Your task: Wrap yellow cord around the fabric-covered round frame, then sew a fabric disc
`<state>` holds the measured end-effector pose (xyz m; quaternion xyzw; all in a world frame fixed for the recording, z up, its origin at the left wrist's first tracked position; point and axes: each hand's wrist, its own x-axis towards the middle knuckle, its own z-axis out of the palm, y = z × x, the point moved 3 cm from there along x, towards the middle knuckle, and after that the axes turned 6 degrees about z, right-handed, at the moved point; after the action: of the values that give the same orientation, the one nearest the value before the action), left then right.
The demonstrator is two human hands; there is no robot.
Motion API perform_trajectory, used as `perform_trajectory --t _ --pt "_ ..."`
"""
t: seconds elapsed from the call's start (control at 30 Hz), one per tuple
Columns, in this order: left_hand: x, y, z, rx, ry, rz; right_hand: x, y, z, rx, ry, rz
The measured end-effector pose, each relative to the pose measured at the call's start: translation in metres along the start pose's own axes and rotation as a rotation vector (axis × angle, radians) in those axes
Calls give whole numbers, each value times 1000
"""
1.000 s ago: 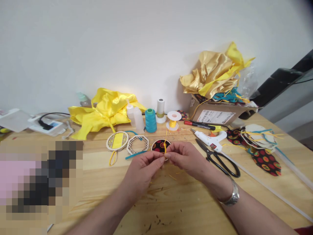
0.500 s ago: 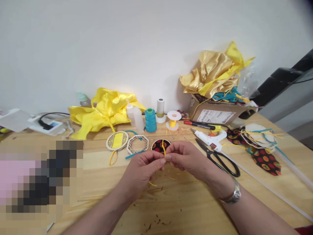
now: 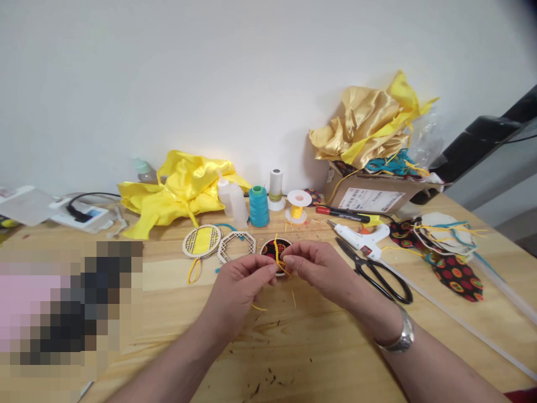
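Observation:
My left hand (image 3: pixel 241 288) and my right hand (image 3: pixel 319 268) meet over the wooden table (image 3: pixel 293 358), each pinching a thin yellow cord (image 3: pixel 277 256) between thumb and forefinger. The cord loops up between the fingertips, and loose ends trail onto the table below. Just behind the fingers lies a round piece covered in black patterned fabric (image 3: pixel 272 248). A silver watch sits on my right wrist.
Two wooden lattice frames (image 3: pixel 202 241) (image 3: pixel 236 244) lie left of the round piece. Black scissors (image 3: pixel 375 272) and a white glue gun (image 3: pixel 361 235) lie to the right. Behind stand a teal thread spool (image 3: pixel 258 206), a yellow cord reel (image 3: pixel 297 206), yellow satin (image 3: pixel 180 190) and a cardboard box (image 3: pixel 369 196).
Both hands shifted slightly left and the fingertips drew a little apart. The cord's loop now stands up between them, and loose ends hang lower onto the table.

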<state>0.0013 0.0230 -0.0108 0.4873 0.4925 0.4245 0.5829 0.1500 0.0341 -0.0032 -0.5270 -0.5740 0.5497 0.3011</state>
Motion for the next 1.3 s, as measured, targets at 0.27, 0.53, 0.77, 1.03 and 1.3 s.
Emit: perform_trajectory --t 0.27,0.53,0.77,1.03,1.3 --pt "-1 2 1 -19 12 9 -3 -3 2 -49 -38 -33" --pt "-2 1 2 -15 6 11 -2 0 2 -75 -52 3" --pt "-1 -2 2 -32 -15 2 -1 1 0 -90 -49 -16" --pt "-1 0 2 -2 1 6 -3 2 1 -132 -52 -30" --pt "1 1 -1 -8 85 11 -2 -1 -5 -206 87 -46"
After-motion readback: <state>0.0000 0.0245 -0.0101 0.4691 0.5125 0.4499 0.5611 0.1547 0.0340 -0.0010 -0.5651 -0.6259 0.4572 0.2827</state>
